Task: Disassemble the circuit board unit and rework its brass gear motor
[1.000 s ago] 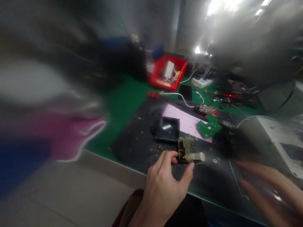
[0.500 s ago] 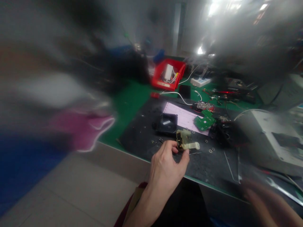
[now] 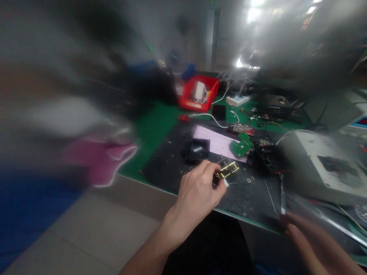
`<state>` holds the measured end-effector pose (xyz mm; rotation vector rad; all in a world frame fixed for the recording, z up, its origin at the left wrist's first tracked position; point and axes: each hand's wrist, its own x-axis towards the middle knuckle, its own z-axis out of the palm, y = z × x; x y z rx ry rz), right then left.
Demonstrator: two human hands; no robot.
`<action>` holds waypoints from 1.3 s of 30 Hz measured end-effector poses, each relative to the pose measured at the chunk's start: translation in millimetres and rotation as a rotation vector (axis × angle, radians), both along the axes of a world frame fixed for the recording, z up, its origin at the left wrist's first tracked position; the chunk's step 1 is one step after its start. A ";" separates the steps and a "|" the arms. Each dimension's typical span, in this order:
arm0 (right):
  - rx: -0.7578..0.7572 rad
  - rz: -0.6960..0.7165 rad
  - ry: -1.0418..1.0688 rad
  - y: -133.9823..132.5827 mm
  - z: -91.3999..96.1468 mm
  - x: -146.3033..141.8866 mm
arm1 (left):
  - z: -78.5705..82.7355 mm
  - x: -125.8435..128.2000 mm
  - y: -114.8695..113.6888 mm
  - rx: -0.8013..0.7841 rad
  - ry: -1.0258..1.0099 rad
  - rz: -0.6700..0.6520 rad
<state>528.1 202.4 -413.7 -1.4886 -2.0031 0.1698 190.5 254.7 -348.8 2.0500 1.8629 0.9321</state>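
Near the front edge of the black mat, my left hand [image 3: 200,184] is closed, thumb and fingers pinching a small brass-coloured metal frame part [image 3: 228,170]. A bit of white shows under the part by my thumb; the fingers hide the rest. My right hand [image 3: 305,240] is smeared by motion at the lower right. Its fingertips are close to the lower end of a slim silver tool [image 3: 282,196] lying on the mat. Whether they touch it I cannot tell. Behind the left hand sits a black plastic housing [image 3: 197,149].
A green circuit board [image 3: 241,146] overlaps a pink paper sheet [image 3: 218,143]. Several washers [image 3: 249,180] and a thin bent wire [image 3: 271,196] lie on the black mat [image 3: 169,160]. A red bin [image 3: 187,105] stands behind, and a bulky pale box [image 3: 312,175] at right.
My left hand has turned the part, so its brass-coloured frame now faces up and the pale arm is mostly hidden. My right hand has moved left, closer to the silver tool.
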 end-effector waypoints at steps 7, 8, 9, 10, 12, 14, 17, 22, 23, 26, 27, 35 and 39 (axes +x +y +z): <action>0.054 0.065 0.003 -1.7 25.0 -13.1 | 13.0 -60.4 33.6 0.005 0.166 -0.347; 0.054 0.068 0.008 -2.0 24.8 -13.4 | 13.1 -66.5 38.9 0.011 0.174 -0.377; 0.055 0.078 0.011 -2.3 23.7 -13.3 | 13.4 -71.3 44.0 0.014 0.178 -0.411; 0.047 0.087 0.018 -2.4 22.2 -13.1 | 14.0 -75.0 48.6 0.014 0.178 -0.446; 0.013 0.107 0.049 -2.7 19.2 -14.3 | 15.8 -79.4 56.7 0.011 0.177 -0.504; -0.035 0.084 0.126 -3.4 17.8 -19.7 | 16.9 -80.7 62.4 0.013 0.174 -0.545; -0.100 -0.011 0.231 -1.9 18.5 -36.2 | 13.5 -79.0 65.1 0.028 0.157 -0.553; -0.029 0.101 0.197 30.1 21.9 -73.2 | 0.7 -70.7 55.1 0.071 0.109 -0.420; -0.005 0.152 0.168 41.5 22.2 -81.3 | -0.3 -68.2 51.6 0.080 0.097 -0.387; 0.045 0.228 0.092 76.0 22.7 -106.1 | 0.0 -59.8 37.2 0.102 0.061 -0.276; 0.048 0.246 0.081 85.4 23.0 -114.0 | -0.1 -56.9 30.7 0.101 0.037 -0.221; 0.079 0.296 0.117 104.3 27.7 -144.9 | -30.4 -29.3 -20.7 0.042 -0.034 0.107; 0.100 0.329 0.149 100.2 31.6 -148.0 | -38.8 -15.4 -19.2 0.072 0.011 0.127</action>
